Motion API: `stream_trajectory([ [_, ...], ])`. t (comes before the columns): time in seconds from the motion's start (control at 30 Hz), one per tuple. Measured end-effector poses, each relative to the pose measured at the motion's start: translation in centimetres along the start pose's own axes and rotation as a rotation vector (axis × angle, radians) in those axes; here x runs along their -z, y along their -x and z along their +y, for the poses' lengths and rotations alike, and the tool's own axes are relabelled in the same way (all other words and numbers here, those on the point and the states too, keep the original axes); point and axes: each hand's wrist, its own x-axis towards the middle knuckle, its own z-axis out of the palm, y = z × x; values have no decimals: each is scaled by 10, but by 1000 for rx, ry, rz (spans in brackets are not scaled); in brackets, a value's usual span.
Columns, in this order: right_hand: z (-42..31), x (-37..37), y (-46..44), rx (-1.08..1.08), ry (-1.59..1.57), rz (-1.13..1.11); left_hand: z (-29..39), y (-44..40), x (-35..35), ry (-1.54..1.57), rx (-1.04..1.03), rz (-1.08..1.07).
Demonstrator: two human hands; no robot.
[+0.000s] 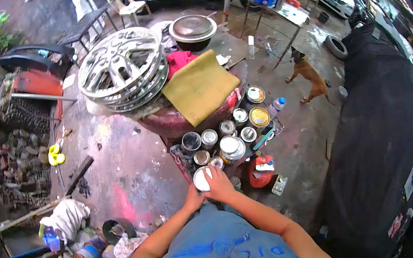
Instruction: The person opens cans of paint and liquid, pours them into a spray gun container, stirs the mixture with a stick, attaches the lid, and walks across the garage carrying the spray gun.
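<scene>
Close to my body is a paint can (201, 179) with a round white top; I cannot tell whether that is a lid or paint. My right hand (219, 185) grips it from the right, fingers over the rim. Low on its near side, my left hand (195, 199) holds the can, its fingers partly hidden. Just beyond stand several paint cans, among them a can with a white lid (229, 145), a yellow-topped can (259, 117) and a dark open can (191, 141). A red container (262, 171) sits right of them.
Stacked silver wheel rims (120, 64) lie left, near a yellowish sheet (202, 87) and a lidded pot (193, 28). A dog (307, 75) stands at the right, near a black-covered vehicle (382, 138). Rags (67, 217) and containers lie at lower left.
</scene>
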Motion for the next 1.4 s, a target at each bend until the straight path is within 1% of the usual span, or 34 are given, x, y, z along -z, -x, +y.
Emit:
stream_trajectory([
  [0.1, 5, 5, 3, -3, -69, -16, 16, 10, -4, -183, 57, 174],
  [0.13, 6, 8, 4, -4, -93, -10, 22, 11, -3, -281, 25, 203],
  [0.17, 8, 11, 4, -3, -117, -5, 27, 13, -1, -312, 3, 188],
  [0.2, 7, 28, 5, 19, -177, 11, 35, 13, 1, -345, -19, 173],
  [0.27, 26, 46, -6, 29, -304, 137, 66, 7, 6, -365, -98, 127],
  [0.3, 38, 58, -14, 38, -367, 196, 70, 3, 5, -406, -74, 140],
  [0.33, 49, 85, -27, -122, -496, 242, 71, 2, 2, -447, -47, 155],
  [0.37, 60, 127, -45, -204, -646, 387, 74, 0, -1, -487, -18, 171],
  [0.4, 102, 129, -70, -200, -677, 511, 88, -4, -5, -526, -11, 195],
  [0.43, 139, 138, -101, -296, -951, 592, 95, -9, -7, -528, 41, 195],
  [0.5, 235, 152, -165, -493, -924, 673, 104, -17, -12, -533, 146, 201],
  [0.57, 304, 168, -223, -558, -1072, 869, 105, -20, -17, -595, 157, 238],
  [0.63, 365, 166, -276, -620, -969, 878, 101, -23, -19, -604, 175, 235],
  [0.7, 379, 191, -302, -765, -1358, 733, 108, -23, -24, -672, 198, 259],
  [0.77, 415, 178, -327, -687, -1476, 623, 118, -22, -28, -731, 230, 258],
  [0.8, 407, 190, -329, -775, -1499, 562, 125, -23, -32, -749, 266, 270],
  [0.83, 398, 205, -332, -860, -1515, 502, 130, -26, -35, -738, 352, 262],
  [0.9, 418, 201, -340, -717, -1518, 336, 130, -27, -38, -809, 310, 239],
  [1.0, 408, 213, -331, -691, -1408, 526, 132, -31, -41, -848, 382, 244],
  [1.1, 404, 223, -302, -519, -1082, 743, 126, -31, -40, -874, 401, 239],
  [1.17, 371, 259, -249, -536, -513, 806, 124, -32, -36, -862, 370, 206],
  [1.23, 348, 275, -199, -297, -505, 1043, 121, -33, -34, -794, 334, 201],
  [1.3, 308, 301, -146, -239, -557, 1140, 116, -34, -34, -671, 316, 232],
  [1.37, 253, 317, -108, -95, -1080, 1168, 114, -28, -36, -685, 264, 270],
  [1.4, 238, 306, -89, -140, -1068, 1060, 109, -25, -36, -717, 221, 258],
])
